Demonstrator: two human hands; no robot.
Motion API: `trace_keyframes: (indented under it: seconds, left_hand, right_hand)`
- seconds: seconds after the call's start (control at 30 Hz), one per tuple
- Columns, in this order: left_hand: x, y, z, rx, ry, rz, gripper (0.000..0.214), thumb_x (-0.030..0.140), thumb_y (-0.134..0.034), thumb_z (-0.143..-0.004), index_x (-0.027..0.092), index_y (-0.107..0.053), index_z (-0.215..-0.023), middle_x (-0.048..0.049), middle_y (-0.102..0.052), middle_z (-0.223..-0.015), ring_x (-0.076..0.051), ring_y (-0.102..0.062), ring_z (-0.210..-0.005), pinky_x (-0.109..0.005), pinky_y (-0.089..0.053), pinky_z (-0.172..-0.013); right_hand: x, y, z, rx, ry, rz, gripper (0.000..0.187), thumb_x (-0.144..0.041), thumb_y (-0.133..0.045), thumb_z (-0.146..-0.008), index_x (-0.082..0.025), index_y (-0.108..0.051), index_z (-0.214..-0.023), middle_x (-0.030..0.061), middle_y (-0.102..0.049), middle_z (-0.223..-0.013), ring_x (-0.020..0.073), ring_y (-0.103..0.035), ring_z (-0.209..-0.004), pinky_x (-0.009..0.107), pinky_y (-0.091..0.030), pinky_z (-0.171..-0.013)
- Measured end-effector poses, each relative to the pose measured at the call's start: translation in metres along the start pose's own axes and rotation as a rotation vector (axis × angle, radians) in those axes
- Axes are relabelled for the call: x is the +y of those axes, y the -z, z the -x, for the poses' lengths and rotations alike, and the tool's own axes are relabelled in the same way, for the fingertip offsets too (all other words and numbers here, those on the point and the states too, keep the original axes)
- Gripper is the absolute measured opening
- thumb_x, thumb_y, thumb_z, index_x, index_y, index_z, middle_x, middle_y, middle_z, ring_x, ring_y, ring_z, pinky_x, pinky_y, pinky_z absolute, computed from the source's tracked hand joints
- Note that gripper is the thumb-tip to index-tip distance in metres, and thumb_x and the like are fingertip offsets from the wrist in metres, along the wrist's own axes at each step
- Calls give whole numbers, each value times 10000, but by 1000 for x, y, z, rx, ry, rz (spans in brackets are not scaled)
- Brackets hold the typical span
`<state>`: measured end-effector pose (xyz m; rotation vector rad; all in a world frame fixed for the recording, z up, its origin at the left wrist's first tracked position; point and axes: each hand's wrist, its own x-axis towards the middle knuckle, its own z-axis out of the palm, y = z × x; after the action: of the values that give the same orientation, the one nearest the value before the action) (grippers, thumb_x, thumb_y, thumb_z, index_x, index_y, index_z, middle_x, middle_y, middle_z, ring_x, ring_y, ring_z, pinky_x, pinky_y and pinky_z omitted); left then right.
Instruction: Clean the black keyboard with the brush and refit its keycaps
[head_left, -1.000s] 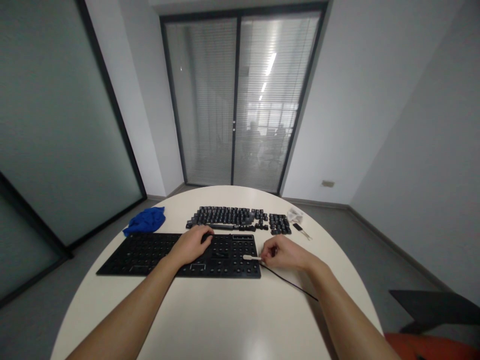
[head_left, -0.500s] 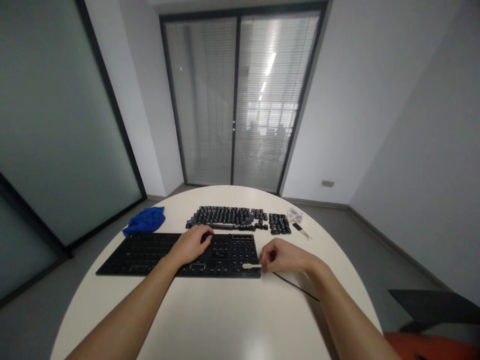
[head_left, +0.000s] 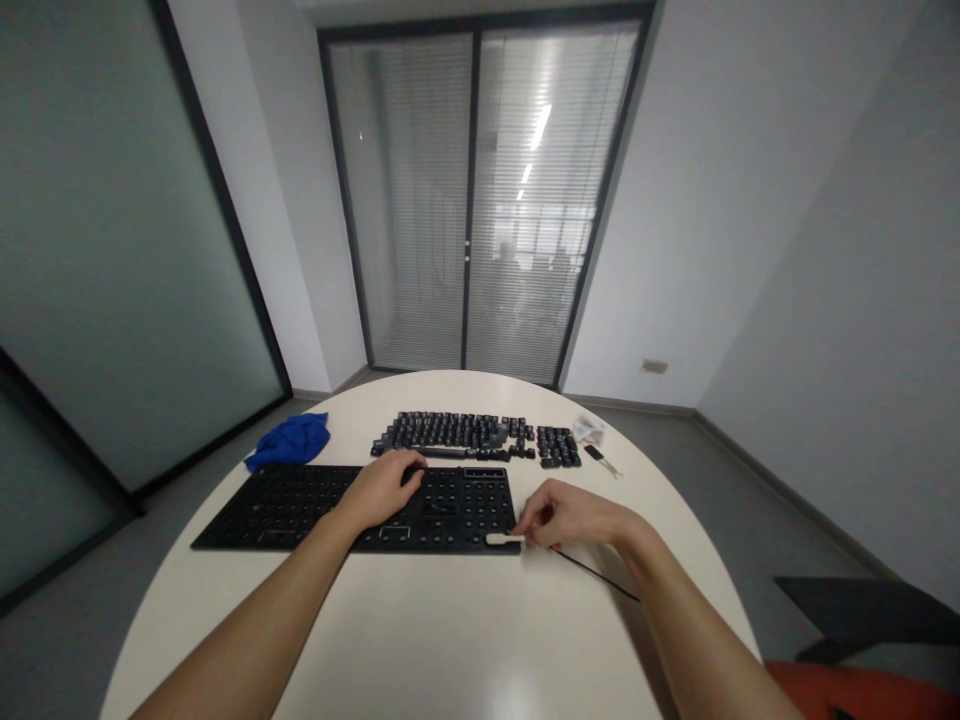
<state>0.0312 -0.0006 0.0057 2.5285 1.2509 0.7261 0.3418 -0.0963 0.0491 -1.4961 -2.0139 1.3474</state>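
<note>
A: What is new?

B: The white stick (head_left: 496, 539) is in a new place. A second ago its flat end was higher up, among the little posts on the right side of the keyboard (head_left: 300, 507). Now it has slid down toward the near right corner, close to the edge.

A: Who is moving it?

B: The right hand (head_left: 555, 514). Its thumb and fingers pinch the thin end, just beside the keyboard. The flat end is over the corner, but I can't tell how hard it presses.

A: And the left hand (head_left: 384, 490)?

B: That one has not moved. It lies on the keyboard with the thumb spread away from the fingers, and it pinches nothing that I can see. I think it helps stop the keyboard from sliding.

A: So what does the change mean?

B: I'd say the work is at that corner now, not higher up. The keyboard has stayed put – flat on the bench (head_left: 450, 635), with no caps on most of its posts.

A: Where are the caps?

B: The black key caps (head_left: 442, 432) sit in rows past the keyboard, and nobody touches them. The blue cloth (head_left: 291, 440) is by the far left side. A black cord (head_left: 596, 576) runs out under the right hand – I can't see where it joins.
</note>
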Motion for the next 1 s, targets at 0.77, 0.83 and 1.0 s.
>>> trace_keyframes:
  seconds: [0.77, 0.83, 1.0]
  left_hand:
    - [-2, -1, 0, 0, -10, 0, 212, 314, -487, -922, 236, -660, -1017, -52, -695, -1021, -247, -615, -981, -366, -471, -879]
    - [-2, -1, 0, -1, -4, 1, 219, 317, -486, -920, 233, -662, -1019, -55, -695, -1022, -246, -615, -981, -365, -471, -885]
    - [-2, -1, 0, -3, -4, -9, 225, 319, -475, -922, 232, -657, -1020, -53, -695, -1025, -244, -616, -983, -361, -471, -884]
  right_hand:
    - [10, 13, 4, -28, -24, -46, 313, -161, -596, -596, -165, -807, -827, -19, -661, -589, 100, -504, -502, 202, -408, -509]
    - [10, 14, 4, -25, -21, -44, 315, -167, -594, -599, -166, -808, -829, -17, -666, -595, 101, -501, -501, 204, -410, -509]
    - [10, 15, 4, 31, 24, -38, 321, -176, -578, -602, -158, -806, -827, 1, -697, -648, 102, -495, -506, 205, -406, -499]
